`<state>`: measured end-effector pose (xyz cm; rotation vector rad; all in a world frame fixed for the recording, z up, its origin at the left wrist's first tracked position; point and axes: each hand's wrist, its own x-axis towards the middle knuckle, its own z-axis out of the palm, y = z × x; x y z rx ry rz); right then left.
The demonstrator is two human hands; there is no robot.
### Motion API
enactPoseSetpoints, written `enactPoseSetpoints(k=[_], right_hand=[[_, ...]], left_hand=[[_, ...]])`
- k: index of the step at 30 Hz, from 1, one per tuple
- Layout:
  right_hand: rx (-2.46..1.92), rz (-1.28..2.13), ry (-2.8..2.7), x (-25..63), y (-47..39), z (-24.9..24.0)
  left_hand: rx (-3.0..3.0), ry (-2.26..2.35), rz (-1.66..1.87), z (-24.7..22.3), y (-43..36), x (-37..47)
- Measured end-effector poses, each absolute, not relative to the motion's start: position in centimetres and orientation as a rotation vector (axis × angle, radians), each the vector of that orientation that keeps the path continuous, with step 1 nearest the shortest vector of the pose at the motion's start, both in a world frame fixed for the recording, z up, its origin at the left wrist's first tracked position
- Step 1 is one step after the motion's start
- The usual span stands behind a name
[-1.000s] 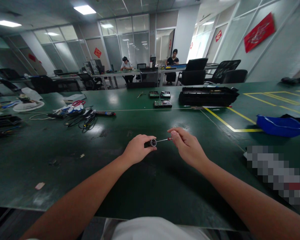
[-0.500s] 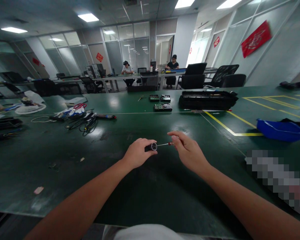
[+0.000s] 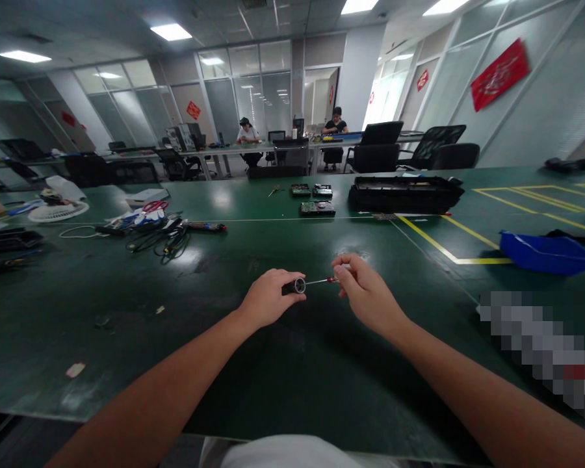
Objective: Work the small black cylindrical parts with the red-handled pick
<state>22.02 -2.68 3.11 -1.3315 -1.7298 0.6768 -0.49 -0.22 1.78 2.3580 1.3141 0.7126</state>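
Observation:
My left hand [image 3: 268, 298] is wrapped round a short black cylinder [image 3: 294, 286] whose round, silvery end faces me. My right hand [image 3: 365, 286] pinches the red handle of a thin screwdriver [image 3: 322, 281]. Its metal shaft points left, and its tip meets the side of the cylinder near the rim; the exact contact point is too small to tell. Both hands are above the green table [image 3: 283, 390], near its middle.
Three circuit-board drives [image 3: 317, 208] lie beyond my hands, beside a long black casing [image 3: 404, 194]. Cables and tools [image 3: 170, 234] are heaped at the left. A blue bin [image 3: 548, 252] stands at the right. Two people sit at a far desk.
The fingers of my right hand have curled in more around the red handle, the index finger moving down and right. My left hand and the cylinder look the same.

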Motion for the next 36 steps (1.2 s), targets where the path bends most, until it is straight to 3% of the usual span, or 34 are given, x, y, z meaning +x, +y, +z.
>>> enactPoseSetpoints(k=[36], right_hand=[[-1.187,0.694,-1.589,21.57,-2.87,2.93]], left_hand=[[2.347,1.335,0.729,1.8,-0.27,-0.51]])
